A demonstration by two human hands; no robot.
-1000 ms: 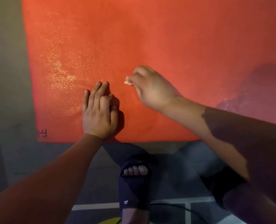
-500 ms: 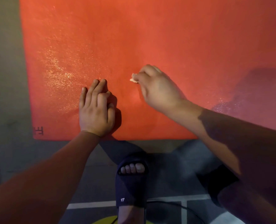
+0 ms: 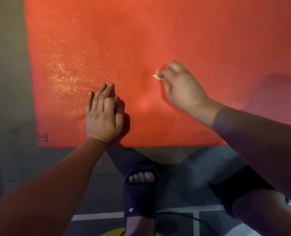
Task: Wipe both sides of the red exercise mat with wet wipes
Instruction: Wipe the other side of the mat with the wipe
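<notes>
Now the right hand (image 3: 180, 87) pinches a small crumpled white wet wipe (image 3: 157, 76) in its grip, with the flat red foam exercise mat (image 3: 158, 40) directly beneath. The left hand (image 3: 103, 116) presses open-palmed just beside. Firm, overlapping strokes would probably suit best.

The red mat (image 3: 158, 40) runs out of frame above and to the right of both hands. The wet wipe (image 3: 157, 76) is almost wholly buried in the curled fingers of the slightly blurred right hand (image 3: 180, 87), and only a pale scrap shows. Left of the left hand (image 3: 102, 116), a dark mark (image 3: 43, 137) at the mat's corner is too small to read. Below the hands, a yellow shape (image 3: 114, 233) and a black cable (image 3: 184, 214) are cut off by the bottom edge.
</notes>
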